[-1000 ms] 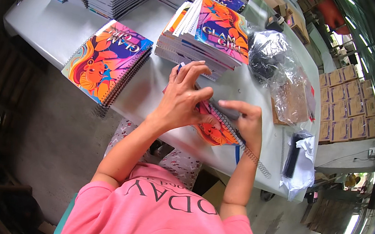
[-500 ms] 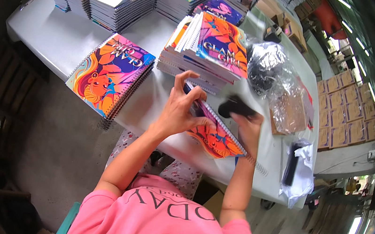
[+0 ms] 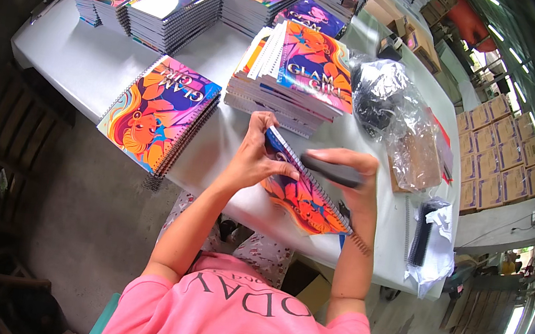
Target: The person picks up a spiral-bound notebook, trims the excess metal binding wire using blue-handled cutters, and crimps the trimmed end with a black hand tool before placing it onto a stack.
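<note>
Left hand (image 3: 256, 157) on notebook (image 3: 305, 207) — spine (image 3: 326, 198) diagonal, upper-left to lower-right.

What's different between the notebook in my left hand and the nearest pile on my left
The notebook is tilted up in your left hand, while the pile lies flat on the table. The notebook is a single one; the pile is several stacked. Your hand hides part of the notebook's cover, but the pile's top cover is unobstructed. Both show orange cover art.

Notebook pile (image 3: 315, 68) behind held notebook (image 3: 310, 205)
</note>
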The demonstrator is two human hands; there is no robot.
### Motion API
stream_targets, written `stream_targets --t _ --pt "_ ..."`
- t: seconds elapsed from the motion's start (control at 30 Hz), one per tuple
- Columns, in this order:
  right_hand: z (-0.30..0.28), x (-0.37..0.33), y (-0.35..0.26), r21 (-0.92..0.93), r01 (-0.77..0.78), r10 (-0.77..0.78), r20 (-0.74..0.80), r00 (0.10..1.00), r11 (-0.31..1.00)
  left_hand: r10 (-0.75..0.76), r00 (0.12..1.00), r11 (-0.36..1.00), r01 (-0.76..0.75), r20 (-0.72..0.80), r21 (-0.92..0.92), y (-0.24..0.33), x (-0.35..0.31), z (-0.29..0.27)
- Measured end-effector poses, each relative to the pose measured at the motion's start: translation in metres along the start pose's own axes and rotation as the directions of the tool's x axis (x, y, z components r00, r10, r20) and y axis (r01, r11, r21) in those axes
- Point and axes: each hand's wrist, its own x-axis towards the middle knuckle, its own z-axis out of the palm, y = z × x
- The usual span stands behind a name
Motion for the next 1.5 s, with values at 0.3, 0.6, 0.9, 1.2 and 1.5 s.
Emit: stream_targets --t 0.3,0.6,0.9,1.2,1.5 --pt "0.0 0.012 0.021 -0.429 -0.263 0.303 0.027 0.953 0.864 0.059 0.997 0.995 -0.063 0.051 0.072 0.004 -0.001 -0.005" --pt "-0.087 -0.104 0.023 -0.724 -0.689 0.054 -0.689 0.723 -0.019 -0.308 0.951 0.923 0.297 -0.008 -0.245 0.021 -0.008 -0.01" --pt "0.007 -0.195 0.04 -0.79 -0.612 0.105 -0.612 0.784 -0.03 0.217 0.973 0.954 -0.194 -0.08 0.227 0.071 -0.027 0.011" --pt "0.082 -0.097 -0.063 -0.749 -0.282 -0.142 -0.446 0.884 0.599 0.382 0.915 0.885 -0.32 -0.134 0.337 0.065 -0.028 0.023" --pt "0.089 -0.084 -0.056 -0.793 -0.254 -0.081 -0.356 0.931 0.553 0.384 0.918 0.877 -0.328 -0.102 0.35 0.069 -0.035 0.021"
